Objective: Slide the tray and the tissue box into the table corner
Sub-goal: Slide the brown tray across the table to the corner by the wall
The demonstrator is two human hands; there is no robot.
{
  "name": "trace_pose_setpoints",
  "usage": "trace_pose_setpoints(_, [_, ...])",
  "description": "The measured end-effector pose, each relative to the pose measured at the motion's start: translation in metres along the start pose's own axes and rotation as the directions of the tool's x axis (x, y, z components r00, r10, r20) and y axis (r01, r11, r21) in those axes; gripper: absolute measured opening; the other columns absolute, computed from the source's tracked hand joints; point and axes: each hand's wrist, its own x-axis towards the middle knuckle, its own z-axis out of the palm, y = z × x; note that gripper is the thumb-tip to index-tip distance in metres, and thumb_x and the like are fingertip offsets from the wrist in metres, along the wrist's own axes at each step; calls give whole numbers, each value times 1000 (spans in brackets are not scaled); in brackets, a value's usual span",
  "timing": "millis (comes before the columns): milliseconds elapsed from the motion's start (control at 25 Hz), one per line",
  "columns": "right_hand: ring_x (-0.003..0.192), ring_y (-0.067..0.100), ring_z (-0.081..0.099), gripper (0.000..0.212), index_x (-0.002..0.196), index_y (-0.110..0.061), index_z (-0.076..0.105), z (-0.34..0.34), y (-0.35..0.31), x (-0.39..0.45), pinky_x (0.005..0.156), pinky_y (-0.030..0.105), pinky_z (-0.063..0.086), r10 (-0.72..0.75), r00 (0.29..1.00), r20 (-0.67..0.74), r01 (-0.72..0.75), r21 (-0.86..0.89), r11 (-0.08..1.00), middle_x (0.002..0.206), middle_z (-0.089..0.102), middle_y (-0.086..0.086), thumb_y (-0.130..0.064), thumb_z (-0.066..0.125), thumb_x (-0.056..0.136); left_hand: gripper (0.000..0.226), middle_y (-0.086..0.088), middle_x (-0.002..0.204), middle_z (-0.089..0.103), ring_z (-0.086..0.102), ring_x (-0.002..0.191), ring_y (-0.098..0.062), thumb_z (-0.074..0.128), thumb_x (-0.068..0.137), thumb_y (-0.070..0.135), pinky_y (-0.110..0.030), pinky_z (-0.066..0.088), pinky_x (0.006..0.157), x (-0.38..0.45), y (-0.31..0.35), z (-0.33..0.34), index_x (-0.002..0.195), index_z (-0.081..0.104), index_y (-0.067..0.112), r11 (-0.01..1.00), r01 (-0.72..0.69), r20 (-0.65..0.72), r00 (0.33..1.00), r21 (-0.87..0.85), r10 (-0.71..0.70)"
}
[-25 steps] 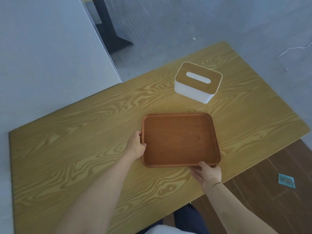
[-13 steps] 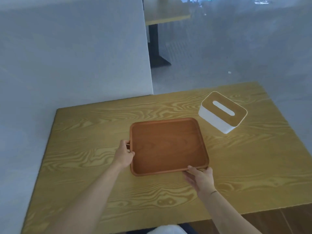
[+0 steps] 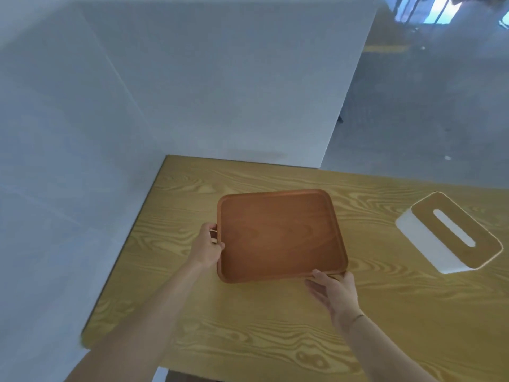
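A brown wooden tray (image 3: 278,232) lies flat on the yellow wood-grain table (image 3: 248,326), a short way from the table's far left corner (image 3: 168,158). My left hand (image 3: 206,246) grips the tray's left rim. My right hand (image 3: 334,293) holds the tray's near right corner, fingers along the near rim. A white tissue box (image 3: 446,235) with a wooden lid and a slot stands at the right, apart from the tray and from both hands.
Grey walls (image 3: 192,92) meet behind the table's far left corner and run along its left edge. To the right of the wall end the grey floor (image 3: 427,119) is open beyond the table's far edge.
The tray has slid left and away toward the wall corner with both hands on it. My view has swung left, so the tissue box now sits near the right edge.
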Motion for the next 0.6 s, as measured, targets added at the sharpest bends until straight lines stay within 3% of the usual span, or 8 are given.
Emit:
trace_pose_setpoints(80, [70, 27, 77, 46, 122, -11, 46, 19, -1, 8, 68, 41, 60, -8, 1000, -22, 8, -19, 1000, 105, 70, 15, 1, 73, 87, 44, -2, 104, 60, 63, 91, -25, 64, 87, -3, -41, 54, 78, 19, -3, -10, 125, 48, 11, 1000, 3, 14, 1000, -2, -3])
trace_pose_setpoints(200, [74, 30, 77, 43, 120, -9, 48, 44, -2, 22, 61, 37, 59, 0, 999, -34, 0, -6, 1000, 104, 71, 15, 1, 74, 86, 43, -1, 100, 62, 62, 85, -22, 65, 86, -4, -31, 47, 68, 49, -5, -23, 124, 49, 9, 1000, -13, 21, 1000, 28, 12])
trace_pose_setpoints(440, [73, 29, 76, 22, 100, -11, 59, 85, -5, 61, 63, 38, 59, -7, 999, -48, 4, -47, 999, 93, 73, 11, 1, 72, 87, 44, 3, 98, 60, 62, 87, -20, 64, 86, -3, -29, 46, 71, 123, -1, -34, 125, 50, 11, 997, -37, 101, 994, 74, 30])
trace_pose_setpoints(600, [73, 28, 76, 22, 106, -4, 62, 94, -7, 91, 61, 36, 59, -2, 996, -88, -3, -57, 998, 85, 74, 8, 0, 73, 87, 42, 5, 96, 62, 63, 83, -13, 64, 87, 0, -29, 49, 67, 168, 9, -20, 123, 49, 15, 990, -75, 176, 983, 118, 53])
